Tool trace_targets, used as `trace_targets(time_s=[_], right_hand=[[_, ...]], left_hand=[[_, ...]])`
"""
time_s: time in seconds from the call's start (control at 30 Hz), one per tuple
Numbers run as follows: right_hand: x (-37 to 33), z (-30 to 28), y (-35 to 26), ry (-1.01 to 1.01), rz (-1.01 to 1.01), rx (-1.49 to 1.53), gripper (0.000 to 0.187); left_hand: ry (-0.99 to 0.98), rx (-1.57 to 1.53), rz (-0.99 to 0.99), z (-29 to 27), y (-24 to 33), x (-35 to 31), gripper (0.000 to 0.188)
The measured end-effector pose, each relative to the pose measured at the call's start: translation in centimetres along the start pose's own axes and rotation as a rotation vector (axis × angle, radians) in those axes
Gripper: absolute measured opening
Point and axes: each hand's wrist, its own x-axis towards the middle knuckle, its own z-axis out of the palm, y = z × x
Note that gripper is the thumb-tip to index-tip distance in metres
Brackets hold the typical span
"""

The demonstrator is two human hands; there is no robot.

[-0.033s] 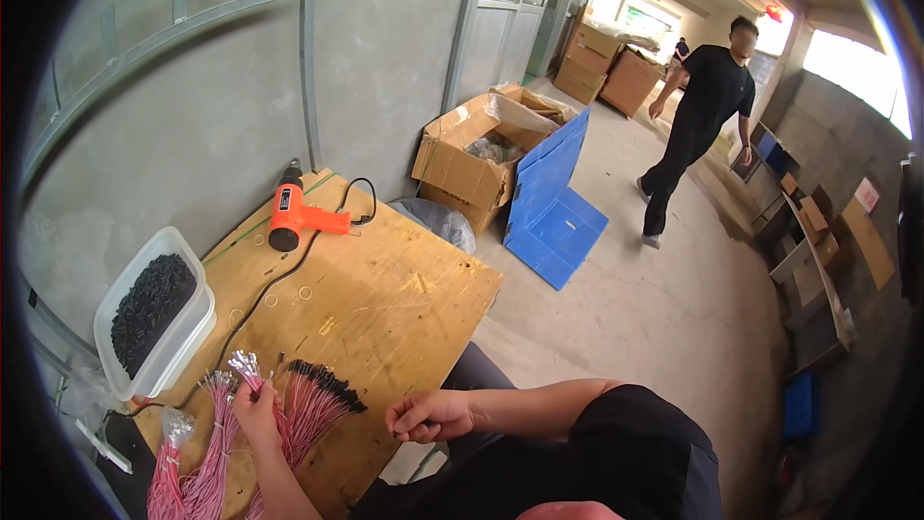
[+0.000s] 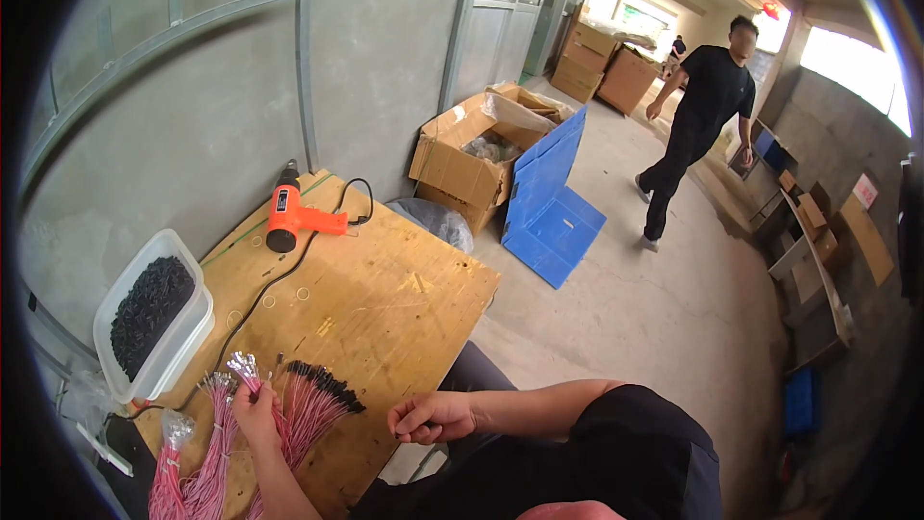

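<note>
My left hand (image 2: pixel 255 416) is closed around a bunch of pink wires with silvery metal ends (image 2: pixel 244 366), which stick up above the fingers. Just right of it, pink wires with black-sleeved ends (image 2: pixel 322 395) lie fanned out on the wooden table (image 2: pixel 404 299). To its left are a tied bundle of pink wires (image 2: pixel 214 448) and another bundle with clear plastic over its ends (image 2: pixel 171 453). My right hand (image 2: pixel 428 418) is curled shut beyond the table's right edge; a small dark bit shows at its fingertips, too small to name.
A white tub (image 2: pixel 197 313) of short black tubes stands at the table's left. An orange heat gun (image 2: pixel 298 217) lies near the back, its black cord crossing the top. Past the table are a cardboard box (image 2: pixel 448 169) and a blue folded sheet (image 2: pixel 563 231). A person (image 2: pixel 707 106) walks on the right.
</note>
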Motion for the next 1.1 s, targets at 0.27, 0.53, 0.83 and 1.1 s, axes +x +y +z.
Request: trace_targets(time_s=[0.27, 0.53, 0.83, 1.1], right_hand=[[-0.5, 0.5, -0.9, 0.030, -0.108, 0.024, 0.010], [-0.5, 0.7, -1.5, 0.036, -0.172, 0.051, 0.014], [0.6, 0.0, -2.1, 0.055, -0.195, 0.040, 0.011], [0.9, -1.0, -2.2, 0.067, -0.219, 0.037, 0.008]], left_hand=[[0.003, -0.068, 0.000, 0.1, -0.5, 0.2, 0.004], [-0.010, -0.073, 0.027, -0.4, -1.0, 0.4, 0.005], [-0.013, -0.024, 0.021, -0.4, -0.7, 0.4, 0.005], [0.000, -0.016, 0.016, -0.3, -0.7, 0.3, 0.007]])
